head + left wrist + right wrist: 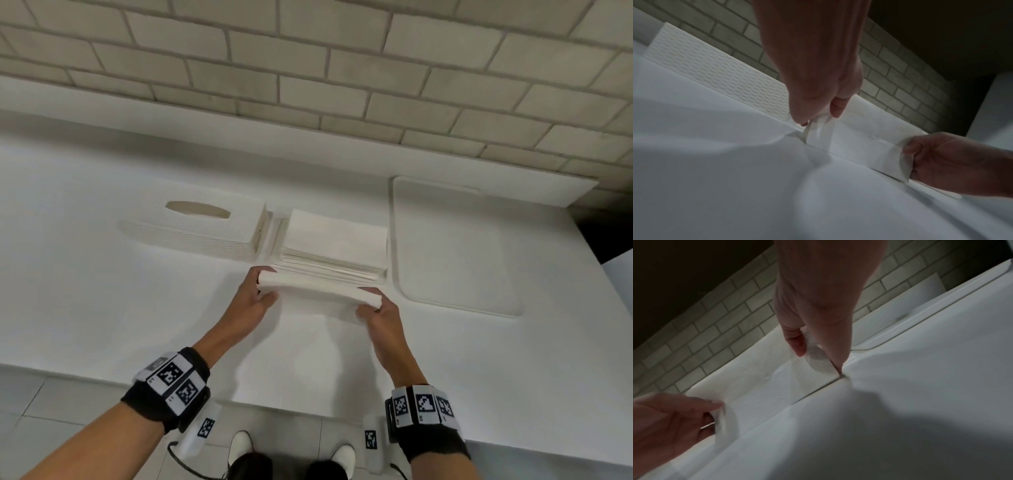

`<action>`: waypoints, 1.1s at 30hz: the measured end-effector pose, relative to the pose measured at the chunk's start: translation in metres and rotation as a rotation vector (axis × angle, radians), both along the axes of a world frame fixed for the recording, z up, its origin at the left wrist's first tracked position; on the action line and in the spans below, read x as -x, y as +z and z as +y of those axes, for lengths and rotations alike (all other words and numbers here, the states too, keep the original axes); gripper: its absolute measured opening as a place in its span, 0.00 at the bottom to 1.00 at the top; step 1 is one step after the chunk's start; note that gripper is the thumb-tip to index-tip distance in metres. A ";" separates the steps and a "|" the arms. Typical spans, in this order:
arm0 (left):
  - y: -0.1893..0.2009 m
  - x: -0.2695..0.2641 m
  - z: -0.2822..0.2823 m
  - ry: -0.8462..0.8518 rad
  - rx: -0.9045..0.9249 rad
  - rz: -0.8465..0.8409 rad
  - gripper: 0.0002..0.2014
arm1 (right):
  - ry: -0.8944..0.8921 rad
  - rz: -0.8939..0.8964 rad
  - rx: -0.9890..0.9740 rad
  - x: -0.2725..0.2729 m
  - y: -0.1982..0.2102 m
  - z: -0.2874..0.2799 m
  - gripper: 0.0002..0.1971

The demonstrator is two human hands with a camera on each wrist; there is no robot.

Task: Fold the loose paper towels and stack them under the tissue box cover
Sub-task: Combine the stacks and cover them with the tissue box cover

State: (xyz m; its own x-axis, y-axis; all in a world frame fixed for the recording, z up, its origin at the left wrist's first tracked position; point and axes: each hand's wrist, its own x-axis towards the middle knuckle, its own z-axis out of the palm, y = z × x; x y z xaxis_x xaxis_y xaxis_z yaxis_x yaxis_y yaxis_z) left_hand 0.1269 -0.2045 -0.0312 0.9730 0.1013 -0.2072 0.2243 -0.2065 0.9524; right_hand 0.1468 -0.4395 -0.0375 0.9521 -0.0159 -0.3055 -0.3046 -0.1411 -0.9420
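A white paper towel (318, 296) is bent over on itself on the white counter, just in front of a stack of folded towels (335, 243). My left hand (262, 289) pinches the towel's left end, thumb under and fingers over. At the right end my right hand (371, 306) pinches it the same way. The left wrist view shows the left hand (818, 116) pinching the towel (859, 142); the right wrist view shows the right hand (818, 358) on the towel (777, 386). The white textured tissue box cover (191, 228) lies left of the stack, its oval slot facing up.
A white rounded tray or board (452, 246) lies flat to the right of the stack. A pale brick wall (308, 68) runs behind the counter (102, 291). The counter's front edge is close to my feet, above a tiled floor (51, 401).
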 end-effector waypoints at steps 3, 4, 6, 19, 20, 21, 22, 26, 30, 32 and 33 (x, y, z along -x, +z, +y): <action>-0.004 0.000 0.000 0.001 -0.007 -0.047 0.15 | -0.022 -0.019 -0.009 0.001 -0.001 0.000 0.21; -0.005 0.000 0.001 0.002 -0.009 -0.052 0.16 | -0.027 -0.021 -0.017 0.000 -0.001 0.000 0.21; -0.009 -0.002 0.004 -0.013 -0.007 -0.041 0.20 | -0.023 -0.019 -0.022 0.000 -0.003 0.000 0.23; -0.015 -0.006 0.001 0.072 0.021 -0.092 0.13 | -0.027 -0.017 0.060 0.005 -0.011 -0.011 0.05; -0.011 -0.009 0.000 0.093 0.037 -0.105 0.13 | -0.030 -0.040 0.061 0.004 -0.005 -0.013 0.05; -0.005 -0.014 0.000 0.120 0.054 -0.112 0.13 | -0.034 -0.073 0.040 0.002 0.004 -0.014 0.04; 0.002 -0.021 -0.001 0.150 0.081 -0.121 0.13 | -0.044 -0.104 -0.004 -0.003 0.014 -0.014 0.04; 0.040 -0.067 -0.004 0.259 0.222 -0.052 0.13 | -0.230 -0.140 -0.121 -0.045 0.051 -0.019 0.17; 0.063 -0.109 -0.013 0.247 0.179 0.023 0.09 | -0.303 -0.078 -0.057 -0.094 0.067 -0.022 0.16; 0.065 -0.123 -0.018 0.276 0.121 0.041 0.09 | -0.321 -0.039 0.012 -0.110 0.062 -0.022 0.18; 0.065 -0.128 -0.021 0.291 0.099 0.053 0.09 | -0.326 -0.025 0.047 -0.116 0.058 -0.022 0.18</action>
